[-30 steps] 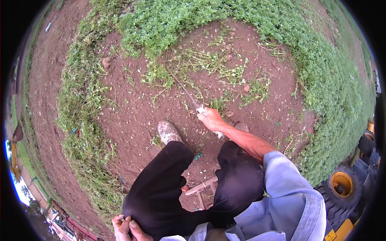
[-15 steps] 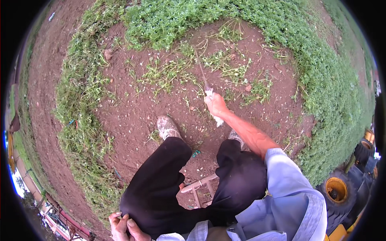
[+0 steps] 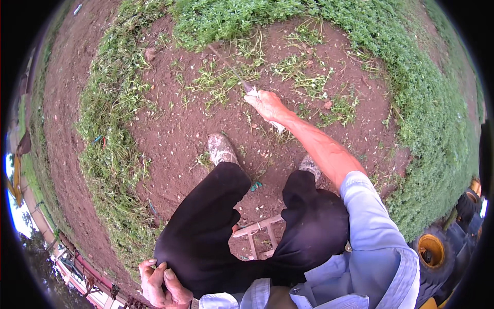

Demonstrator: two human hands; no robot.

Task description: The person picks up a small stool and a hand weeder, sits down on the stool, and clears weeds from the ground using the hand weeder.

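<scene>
My right hand (image 3: 271, 107) is stretched forward over the bare soil, its fingers wrapped round the white, cloth-like handle of a long thin-bladed hand tool (image 3: 231, 70). The dark blade points away and to the left, its far end near the edge of the standing green plants (image 3: 231, 20). Cut or loose green stems (image 3: 218, 85) lie on the soil around the blade. Down at the lower left, my left hand (image 3: 163, 286) rests against my black trouser leg with its fingers curled; what they hold, if anything, is hidden.
A band of flattened greenery (image 3: 110, 139) runs along the left. Dense low plants (image 3: 427, 118) curve round the right side. Between my legs shows a wooden frame (image 3: 257, 226). A machine wheel with a yellow hub (image 3: 431, 251) stands at the lower right.
My right hand has moved a little left and farther away, and the blade has swung left across the loose stems. My left hand stays by the trouser leg. The view has shifted slightly.
</scene>
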